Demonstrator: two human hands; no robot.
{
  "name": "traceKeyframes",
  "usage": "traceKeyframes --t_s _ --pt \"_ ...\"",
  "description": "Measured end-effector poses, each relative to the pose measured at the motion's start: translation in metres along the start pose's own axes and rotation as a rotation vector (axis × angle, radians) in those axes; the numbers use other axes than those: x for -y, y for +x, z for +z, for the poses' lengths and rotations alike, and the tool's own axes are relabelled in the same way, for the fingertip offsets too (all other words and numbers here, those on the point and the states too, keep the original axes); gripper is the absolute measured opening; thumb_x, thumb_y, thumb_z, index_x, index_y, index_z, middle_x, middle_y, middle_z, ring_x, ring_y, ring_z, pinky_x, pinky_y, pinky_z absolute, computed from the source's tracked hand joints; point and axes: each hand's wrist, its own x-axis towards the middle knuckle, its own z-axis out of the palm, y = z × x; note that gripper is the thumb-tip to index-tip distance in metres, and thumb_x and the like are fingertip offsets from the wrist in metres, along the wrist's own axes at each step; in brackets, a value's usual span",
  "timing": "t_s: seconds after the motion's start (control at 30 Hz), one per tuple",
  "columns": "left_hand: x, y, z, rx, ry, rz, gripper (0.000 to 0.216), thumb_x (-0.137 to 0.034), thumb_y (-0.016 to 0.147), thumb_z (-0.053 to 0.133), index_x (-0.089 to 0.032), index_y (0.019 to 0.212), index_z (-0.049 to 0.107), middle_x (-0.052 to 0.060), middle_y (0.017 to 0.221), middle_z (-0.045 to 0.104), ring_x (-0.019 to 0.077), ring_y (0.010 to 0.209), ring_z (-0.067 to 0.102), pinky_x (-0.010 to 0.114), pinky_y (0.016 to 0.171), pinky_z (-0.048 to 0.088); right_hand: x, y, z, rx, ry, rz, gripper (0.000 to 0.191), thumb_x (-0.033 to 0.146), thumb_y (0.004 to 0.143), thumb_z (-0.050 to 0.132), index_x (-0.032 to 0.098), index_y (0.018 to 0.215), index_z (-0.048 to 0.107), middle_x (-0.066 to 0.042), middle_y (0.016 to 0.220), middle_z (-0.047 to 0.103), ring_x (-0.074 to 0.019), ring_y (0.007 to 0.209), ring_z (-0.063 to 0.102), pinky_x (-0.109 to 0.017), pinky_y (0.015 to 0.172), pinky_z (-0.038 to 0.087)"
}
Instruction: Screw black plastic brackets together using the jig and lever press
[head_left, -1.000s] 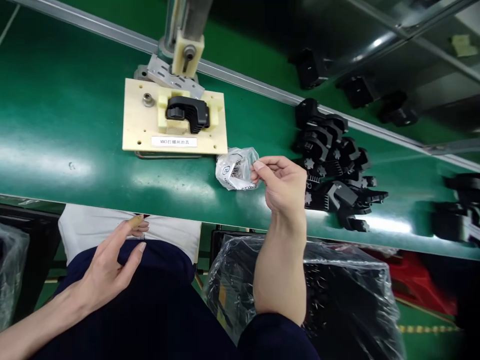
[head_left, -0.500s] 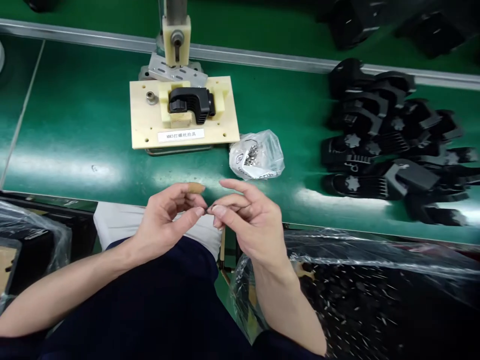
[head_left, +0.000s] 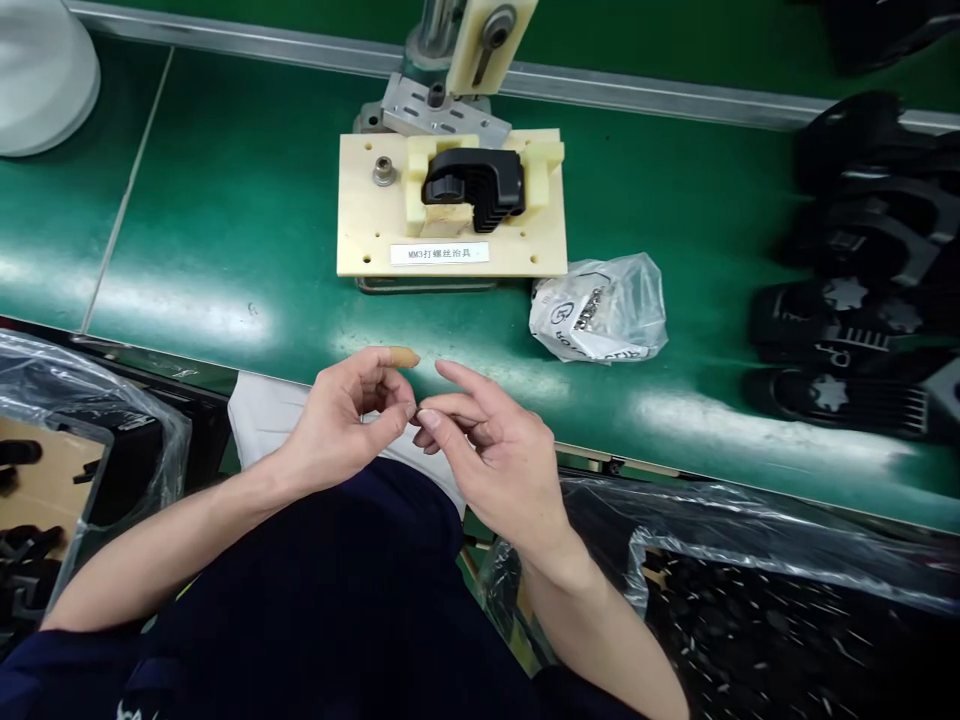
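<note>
My left hand [head_left: 346, 422] and my right hand [head_left: 480, 455] meet fingertip to fingertip just in front of the green table's near edge, above my lap. Both pinch at the same spot; whatever is between them is too small to name. The left index finger wears a tan finger cot. Beyond the hands a cream fixture plate [head_left: 360, 215] carries a black ribbed plastic part [head_left: 480, 185] seated in its cradle. A small clear bag of screws [head_left: 600, 312] lies to the right of the plate.
A pile of black plastic parts [head_left: 862, 300] lies at the right of the green table [head_left: 225, 200]. A metal post [head_left: 442, 30] rises behind the fixture. A white round object [head_left: 37, 70] sits far left. Plastic-lined bins of black parts stand below the table on both sides [head_left: 750, 620].
My right hand left the screw bag and came back to meet the left hand, which rose from my lap. The view has shifted left, so the fixture and bag now sit further right.
</note>
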Motion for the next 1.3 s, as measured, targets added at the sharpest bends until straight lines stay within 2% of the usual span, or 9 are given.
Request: traceKeyframes --t_s 0.3,0.47,0.63,0.7,0.83,0.93,1.1,1.2,1.3 --pt "0.001 0.0 -0.007 -0.086 -0.173 -0.106 0.028 -0.011 0.067 0.067 -0.013 0.094 0.059 -0.004 0.062 0.06 0.0079 0.056 0.056 0.02 0.054 0.048 -0.001 -0.002 0.014 -0.01 0.133 0.002 0.031 0.015 0.086 0.059 0.021 0.116 0.058 0.002 0.079 0.068 -0.0115 0.063 0.065 -0.025 0.062 0.057" --pt "-0.001 0.0 -0.01 -0.092 -0.193 -0.14 0.029 -0.012 0.064 0.069 -0.013 0.092 0.059 -0.004 0.061 0.061 0.0079 0.053 0.055 0.02 0.053 0.048 0.0 0.004 0.016 0.03 0.181 0.054 0.019 0.017 0.083 0.063 0.018 0.102 0.063 0.0 0.074 0.068 -0.0125 0.06 0.065 -0.026 0.06 0.058" --pt "0.001 0.001 -0.008 -0.129 -0.124 -0.084 0.032 -0.014 0.066 0.07 -0.013 0.096 0.059 -0.004 0.063 0.061 0.0083 0.056 0.056 0.019 0.053 0.047 -0.003 0.012 0.017 0.058 0.135 0.046 0.006 0.019 0.084 0.06 0.018 0.082 0.066 0.001 0.061 0.064 -0.0129 0.055 0.062 -0.024 0.053 0.053" --pt "0.003 0.002 -0.007 -0.145 -0.122 -0.056 0.033 -0.017 0.068 0.07 -0.014 0.098 0.058 -0.004 0.065 0.061 0.0085 0.058 0.056 0.02 0.056 0.048 -0.004 0.015 0.018 0.014 0.095 0.003 0.007 0.02 0.084 0.06 0.017 0.08 0.066 -0.001 0.064 0.064 -0.0134 0.057 0.061 -0.024 0.054 0.051" --pt "0.008 0.003 -0.006 -0.153 -0.166 -0.042 0.032 -0.021 0.073 0.072 -0.016 0.101 0.059 -0.001 0.073 0.065 0.0092 0.064 0.059 0.022 0.065 0.049 -0.007 0.016 0.021 -0.189 0.07 -0.129 0.009 0.021 0.083 0.062 0.018 0.075 0.067 -0.004 0.076 0.062 -0.0141 0.068 0.058 -0.024 0.059 0.049" --pt "0.014 0.002 -0.004 -0.109 -0.243 -0.078 0.034 -0.024 0.074 0.075 -0.017 0.103 0.06 -0.001 0.077 0.067 0.0098 0.068 0.06 0.023 0.07 0.049 -0.016 0.011 0.029 -0.26 0.258 -0.11 0.01 0.026 0.083 0.064 0.019 0.076 0.068 -0.003 0.075 0.055 -0.0134 0.067 0.053 -0.024 0.059 0.047" --pt "0.025 -0.001 0.002 -0.1 -0.376 -0.125 0.036 -0.027 0.071 0.08 -0.018 0.101 0.062 -0.003 0.068 0.061 0.0082 0.064 0.056 0.021 0.068 0.046 -0.033 0.002 0.042 -0.269 0.554 -0.051 0.016 0.032 0.083 0.066 0.019 0.075 0.067 -0.003 0.08 0.048 -0.013 0.068 0.05 -0.025 0.06 0.047" --pt "0.031 -0.004 0.006 -0.091 -0.413 -0.135 0.035 -0.028 0.071 0.08 -0.018 0.101 0.063 -0.004 0.067 0.059 0.0081 0.063 0.054 0.021 0.067 0.047 -0.036 -0.001 0.04 -0.265 0.446 -0.124 0.016 0.029 0.086 0.062 0.019 0.074 0.065 -0.003 0.08 0.049 -0.014 0.069 0.052 -0.025 0.06 0.047" --pt "0.04 -0.005 0.009 -0.113 -0.294 -0.055 0.032 -0.029 0.076 0.076 -0.018 0.102 0.062 -0.003 0.067 0.059 0.0088 0.062 0.055 0.021 0.065 0.048 -0.035 -0.001 0.032 -0.286 0.187 -0.291 0.015 0.02 0.089 0.056 0.019 0.076 0.064 -0.003 0.076 0.051 -0.0135 0.068 0.053 -0.024 0.059 0.046"
